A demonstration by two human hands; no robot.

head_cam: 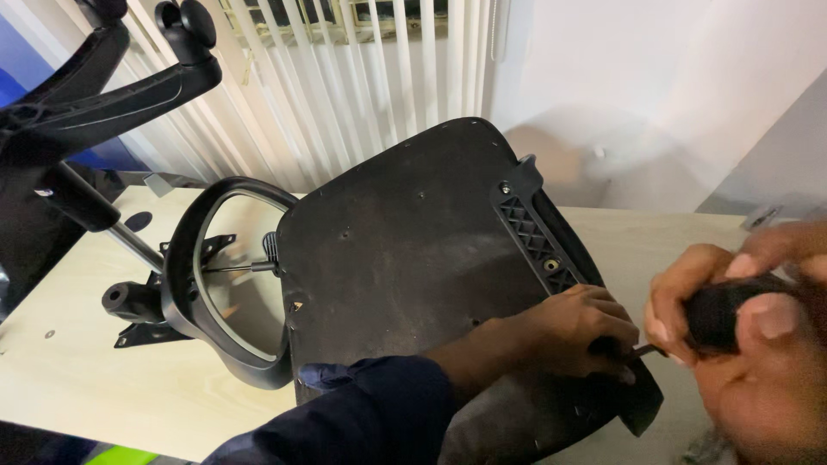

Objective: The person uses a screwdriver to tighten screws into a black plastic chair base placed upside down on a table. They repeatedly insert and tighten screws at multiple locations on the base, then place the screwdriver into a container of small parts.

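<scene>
An office chair seat [405, 258] lies upside down on a pale wooden table [77, 387], its black underside facing up. A ribbed black plastic bracket [532, 239] runs along its right edge. My left hand [575, 331], in a dark blue sleeve, rests at the bracket's near end. Its fingers are curled round the thin metal shaft [648, 350] of a screwdriver. My right hand [758, 353] grips the screwdriver's black handle [719, 314] just right of the seat. The tip is hidden under my left fingers.
A looped black armrest [200, 293] is fixed to the seat's left side. A second screwdriver [245, 268] lies inside the loop. The seat mechanism [129, 303] and wheeled chair base [95, 95] sit at the left. A small screw [49, 333] lies on the table. Vertical blinds [362, 69] hang behind.
</scene>
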